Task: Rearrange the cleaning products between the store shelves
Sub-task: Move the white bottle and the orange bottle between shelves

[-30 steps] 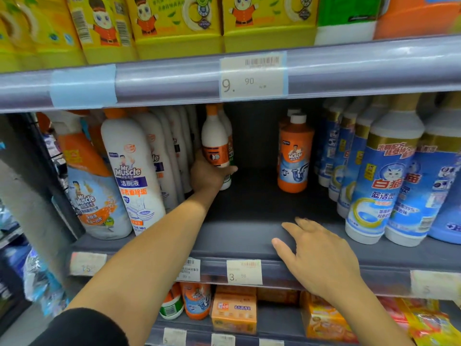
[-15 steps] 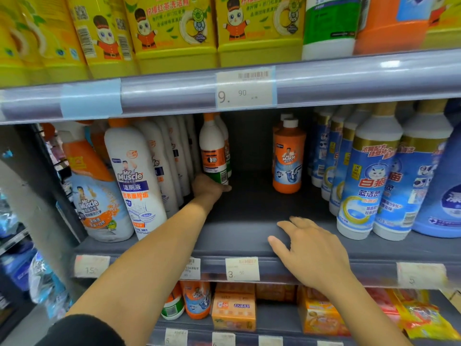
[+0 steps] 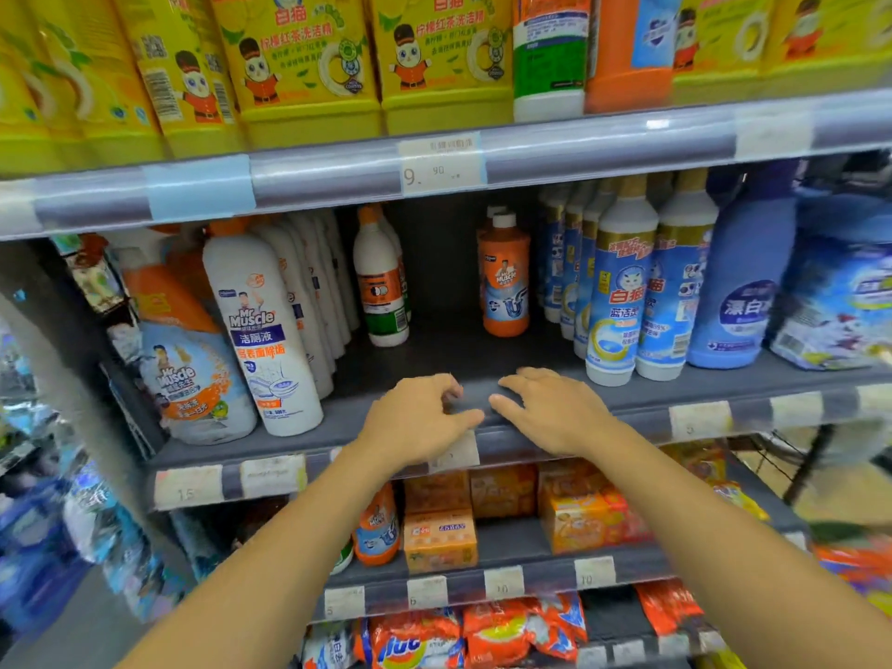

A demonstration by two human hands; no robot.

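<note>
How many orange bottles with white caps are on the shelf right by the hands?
2. One orange bottle stands in the gap at the middle of the shelf. A second bottle sits directly behind it, only its cap showing. More may be hidden farther back.

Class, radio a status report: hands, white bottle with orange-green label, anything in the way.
Left hand, right hand empty at grey shelf lip. White bottle with orange-green label upright at rear, untouched. Path open.

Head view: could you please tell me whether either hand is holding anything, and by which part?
Nothing is held: the left hand and right hand are empty by the shelf edge.
</note>
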